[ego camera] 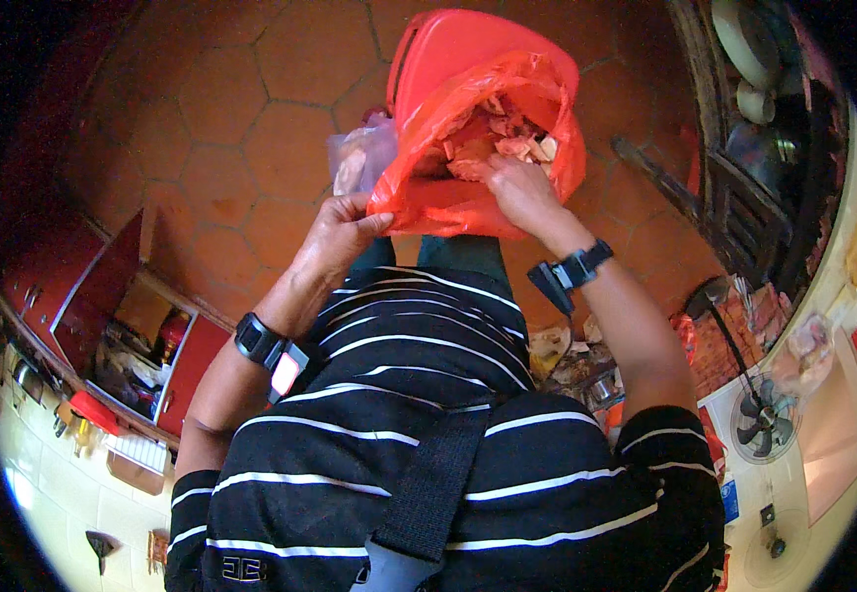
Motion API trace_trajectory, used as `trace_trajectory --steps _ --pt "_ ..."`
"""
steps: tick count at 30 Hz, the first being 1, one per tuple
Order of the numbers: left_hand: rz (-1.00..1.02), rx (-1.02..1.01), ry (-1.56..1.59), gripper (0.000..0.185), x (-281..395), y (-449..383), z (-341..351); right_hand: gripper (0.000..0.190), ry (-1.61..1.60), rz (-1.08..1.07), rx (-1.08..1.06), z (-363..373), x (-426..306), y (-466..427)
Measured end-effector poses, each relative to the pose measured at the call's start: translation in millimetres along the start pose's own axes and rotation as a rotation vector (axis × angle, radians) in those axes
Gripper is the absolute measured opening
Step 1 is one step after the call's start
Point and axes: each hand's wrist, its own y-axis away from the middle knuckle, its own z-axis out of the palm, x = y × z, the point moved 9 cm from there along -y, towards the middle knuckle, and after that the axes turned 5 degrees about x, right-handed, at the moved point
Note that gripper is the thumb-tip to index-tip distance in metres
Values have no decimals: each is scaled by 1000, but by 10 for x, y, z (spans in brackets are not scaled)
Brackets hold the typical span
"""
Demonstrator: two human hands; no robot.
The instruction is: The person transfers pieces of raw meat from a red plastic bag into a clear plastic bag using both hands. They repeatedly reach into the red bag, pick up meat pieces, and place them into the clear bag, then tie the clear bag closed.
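Observation:
A thin red plastic bag (465,211) hangs open before me. My left hand (340,229) pinches its near left rim between thumb and fingers. Inside lie many pale and brown irregular pieces, perhaps dried food (517,137); the bag tints them red. My right hand (521,189) reaches over the rim into the bag, its fingertips down among the pieces. Whether those fingers grip a piece is hidden. Just left of the red bag is a translucent plastic bag (358,163) with something pale in it. Behind both is a smooth red plastic item, possibly a stool (465,48).
Brown hexagonal tiles cover the floor (288,140). At left, a red cabinet door (103,288) stands ajar. Dark wooden furniture (754,207) lines the right side. A fan (765,418) and cluttered goods (584,362) are at lower right.

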Motion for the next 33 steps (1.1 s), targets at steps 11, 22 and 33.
trace_trajectory --steps 11,22,33 --pt "24 29 60 11 51 5 -27 21 153 34 -50 581 33 -477" --pt "46 62 43 11 45 -113 -70 61 -1760 422 -65 -208 362 17" --pt "11 124 192 20 -53 93 -342 73 -2191 443 139 -396 224 271"
